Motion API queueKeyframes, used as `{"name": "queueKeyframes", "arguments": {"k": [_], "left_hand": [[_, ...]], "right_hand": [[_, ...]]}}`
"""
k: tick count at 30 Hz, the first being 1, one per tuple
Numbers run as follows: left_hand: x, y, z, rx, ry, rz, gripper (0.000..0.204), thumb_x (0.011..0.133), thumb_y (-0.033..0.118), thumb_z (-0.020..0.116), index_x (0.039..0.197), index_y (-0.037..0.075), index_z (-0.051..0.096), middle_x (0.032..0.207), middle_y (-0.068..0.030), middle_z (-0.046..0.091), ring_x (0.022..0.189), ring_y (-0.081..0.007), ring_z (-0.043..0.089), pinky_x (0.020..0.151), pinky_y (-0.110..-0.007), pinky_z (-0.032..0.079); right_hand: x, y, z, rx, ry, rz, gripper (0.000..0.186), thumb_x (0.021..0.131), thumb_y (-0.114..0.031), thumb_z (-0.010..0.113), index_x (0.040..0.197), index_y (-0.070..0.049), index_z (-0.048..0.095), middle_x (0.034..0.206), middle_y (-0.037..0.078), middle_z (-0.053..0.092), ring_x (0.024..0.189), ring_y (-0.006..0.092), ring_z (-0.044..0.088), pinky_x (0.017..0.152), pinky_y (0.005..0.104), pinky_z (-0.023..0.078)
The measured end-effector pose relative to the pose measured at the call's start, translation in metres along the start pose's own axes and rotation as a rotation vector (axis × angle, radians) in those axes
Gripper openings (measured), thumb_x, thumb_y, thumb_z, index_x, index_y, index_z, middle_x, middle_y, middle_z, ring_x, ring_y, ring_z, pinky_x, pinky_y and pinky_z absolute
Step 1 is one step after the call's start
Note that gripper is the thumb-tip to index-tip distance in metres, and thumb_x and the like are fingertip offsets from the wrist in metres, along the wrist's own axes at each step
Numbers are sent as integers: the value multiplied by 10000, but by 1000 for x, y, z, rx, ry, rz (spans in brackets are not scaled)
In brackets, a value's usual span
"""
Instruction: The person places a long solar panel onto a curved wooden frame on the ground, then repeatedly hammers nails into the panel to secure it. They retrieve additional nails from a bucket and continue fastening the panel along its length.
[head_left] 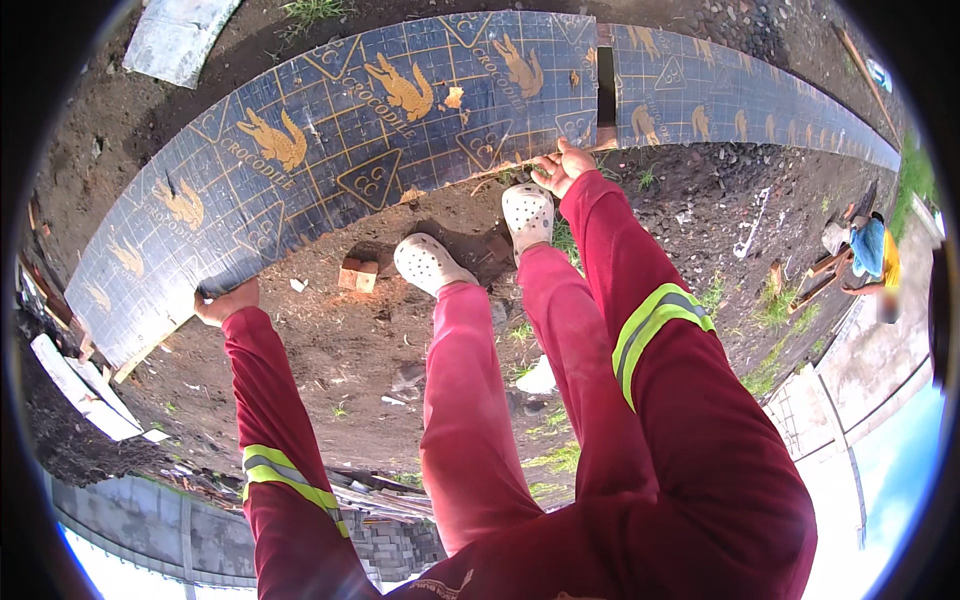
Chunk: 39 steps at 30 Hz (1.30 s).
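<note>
A long, dark film-faced plywood panel with a printed yellow grid and animal figures stretches across in front of me. My left hand is closed on its near edge toward the left end, the fingers partly hidden by the panel. Close to the panel's right end, my right hand has its fingers curled at the same near edge. A second plywood panel of the same kind continues to the right. Between the two is a narrow dark gap, with bits of bare wood showing at its ends.
My feet, in pale clogs, stand on bare soil behind the panel. A broken brick lies nearby. White boards lie at the left, a grey sheet at the far left. Another person bends over timber at the right.
</note>
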<state>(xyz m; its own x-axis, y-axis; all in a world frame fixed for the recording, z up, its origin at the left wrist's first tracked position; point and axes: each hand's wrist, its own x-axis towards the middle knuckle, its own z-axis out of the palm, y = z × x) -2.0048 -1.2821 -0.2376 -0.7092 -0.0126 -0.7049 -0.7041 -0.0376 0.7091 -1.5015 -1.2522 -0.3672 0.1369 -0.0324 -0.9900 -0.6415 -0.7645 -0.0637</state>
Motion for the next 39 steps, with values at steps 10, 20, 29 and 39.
{"name": "queueKeyframes", "arguments": {"k": [10,20,29,39], "left_hand": [[29,-25,-49,249,55,-340,312,839,374,563,937,78,564,948,-58,595,880,-210,556,811,-376,452],[48,-18,-55,812,-27,-425,419,868,476,466,954,67,500,850,-42,537,761,-169,539,667,-321,493],[58,-20,-50,980,-130,-463,459,865,526,427,1011,96,495,884,-29,562,810,-140,572,663,-297,467],[68,-22,-51,1058,-164,-488,435,899,499,365,1029,104,493,917,-33,545,864,-141,553,680,-306,442]], "right_hand": [[-28,-16,-2,-187,68,-38,458,929,-300,401,1295,-58,270,1221,129,360,1104,289,475,846,530,424],[-31,-18,-5,-258,40,-4,450,925,-309,397,1318,-146,253,1289,108,329,1131,297,462,867,598,391],[-43,-13,-1,-346,64,3,442,934,-320,370,1330,-166,248,1277,105,372,1149,278,439,888,612,367],[-39,-24,-13,-423,62,2,389,934,-290,390,1255,-77,337,1166,123,478,1094,279,495,817,559,449]]}}
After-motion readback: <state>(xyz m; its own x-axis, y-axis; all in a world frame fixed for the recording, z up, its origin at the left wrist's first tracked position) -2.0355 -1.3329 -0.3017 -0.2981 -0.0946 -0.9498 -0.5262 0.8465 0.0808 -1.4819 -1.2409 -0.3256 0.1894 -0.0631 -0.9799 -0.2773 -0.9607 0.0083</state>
